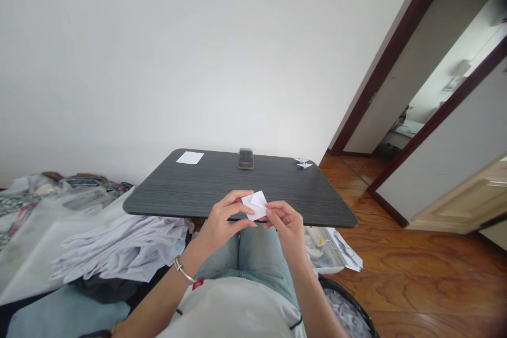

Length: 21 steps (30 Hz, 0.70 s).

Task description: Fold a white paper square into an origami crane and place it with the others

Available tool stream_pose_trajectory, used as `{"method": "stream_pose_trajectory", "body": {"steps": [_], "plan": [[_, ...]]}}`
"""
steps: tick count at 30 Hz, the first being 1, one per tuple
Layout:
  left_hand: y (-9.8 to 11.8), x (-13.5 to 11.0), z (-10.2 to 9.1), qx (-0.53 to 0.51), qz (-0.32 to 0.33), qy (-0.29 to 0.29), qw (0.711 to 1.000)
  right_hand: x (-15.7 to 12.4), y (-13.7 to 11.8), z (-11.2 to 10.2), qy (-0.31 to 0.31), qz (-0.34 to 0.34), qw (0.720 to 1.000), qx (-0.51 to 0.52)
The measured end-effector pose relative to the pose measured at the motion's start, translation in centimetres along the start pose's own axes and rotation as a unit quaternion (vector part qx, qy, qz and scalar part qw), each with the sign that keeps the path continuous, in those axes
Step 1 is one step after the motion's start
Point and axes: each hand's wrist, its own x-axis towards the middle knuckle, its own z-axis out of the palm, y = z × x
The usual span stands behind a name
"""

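Both my hands hold a small folded piece of white paper (255,204) just above the near edge of a dark grey table (206,190). My left hand (224,219), with a metal bangle on the wrist, pinches its left side between thumb and fingers. On the paper's right side, the fingertips of my right hand (287,222) are closed. The paper is partly folded, with a pointed flap facing up.
On the table lie a flat white sheet (190,157) at the far left, a phone (245,159) at the far middle and small folded paper figures (303,162) at the far right. Crumpled white paper (119,248) is piled left; an open doorway (431,111) right.
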Motion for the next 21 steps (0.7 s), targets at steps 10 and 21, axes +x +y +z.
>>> {"method": "stream_pose_trajectory", "body": {"steps": [10, 21], "plan": [[0.0, 0.2, 0.9, 0.003, -0.051, 0.112, 0.992, -0.4, 0.1, 0.6, -0.040, 0.004, 0.999, -0.014], [0.5, 0.0, 2.1, -0.030, -0.122, 0.185, 0.975, -0.8, -0.1, 1.4, 0.016, -0.002, 1.000, -0.001]]}}
